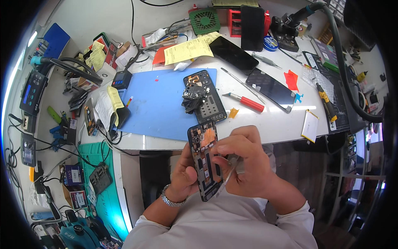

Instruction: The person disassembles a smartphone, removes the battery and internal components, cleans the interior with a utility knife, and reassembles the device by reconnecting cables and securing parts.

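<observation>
Fingers (237, 146) of the right hand (248, 170) curl around a slender grey tool (227, 182); thumb and index tips nearly meet over an opened black rectangular phone chassis (203, 164), but whether they pinch a part cannot be told. Left hand (182, 180) grips the chassis's left side, apparently to steady it at the front edge of the white bench (280, 128), internals facing up, presumably for visibility. Beyond, a black perforated phone panel (213, 108) overlaps the blue rectangular mat's (153, 103) right edge, carrying crumpled black parts (194, 97), probably to keep them together.
</observation>
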Demonstrator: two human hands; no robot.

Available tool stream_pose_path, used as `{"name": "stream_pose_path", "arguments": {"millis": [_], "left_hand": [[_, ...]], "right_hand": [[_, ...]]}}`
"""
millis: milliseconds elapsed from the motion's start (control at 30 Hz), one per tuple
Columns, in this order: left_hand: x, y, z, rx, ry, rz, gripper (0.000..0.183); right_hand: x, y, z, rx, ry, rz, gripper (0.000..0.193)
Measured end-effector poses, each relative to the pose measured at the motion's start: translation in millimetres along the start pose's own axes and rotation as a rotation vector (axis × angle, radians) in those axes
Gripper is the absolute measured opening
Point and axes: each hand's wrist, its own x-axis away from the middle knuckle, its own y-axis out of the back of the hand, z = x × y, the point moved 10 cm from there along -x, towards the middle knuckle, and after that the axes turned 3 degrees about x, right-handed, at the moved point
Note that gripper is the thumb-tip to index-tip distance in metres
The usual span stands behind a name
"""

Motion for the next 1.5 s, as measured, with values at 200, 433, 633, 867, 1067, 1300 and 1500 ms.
{"name": "stream_pose_path", "arguments": {"millis": [200, 433, 633, 867, 1067, 1300, 1500], "left_hand": [[8, 15, 6, -0.130, 0.002, -0.090, 0.102], [11, 23, 3, -0.136, -0.072, -0.237, 0.106], [11, 26, 11, -0.215, -0.057, -0.252, 0.103], [11, 28, 12, -0.202, -0.048, -0.196, 0.102], [8, 7, 5, -0.180, -0.027, -0.094, 0.104], [4, 14, -14, -0.017, -0.017, -0.072, 0.099], [-11, 10, -62, 0.061, -0.185, -0.041, 0.098]], "right_hand": [[6, -14, -20, -0.126, -0.138, 0.033, 0.056], [7, -8, -6, 0.019, 0.008, -0.099, 0.055], [12, -10, -23, -0.100, -0.081, 0.001, 0.052], [15, -22, -31, -0.147, -0.164, 0.113, 0.051], [22, -5, -25, -0.087, -0.080, -0.162, 0.052], [19, -18, -17, -0.338, -0.073, 0.031, 0.055], [14, -25, 3, -0.377, -0.190, 0.324, 0.044]]}}
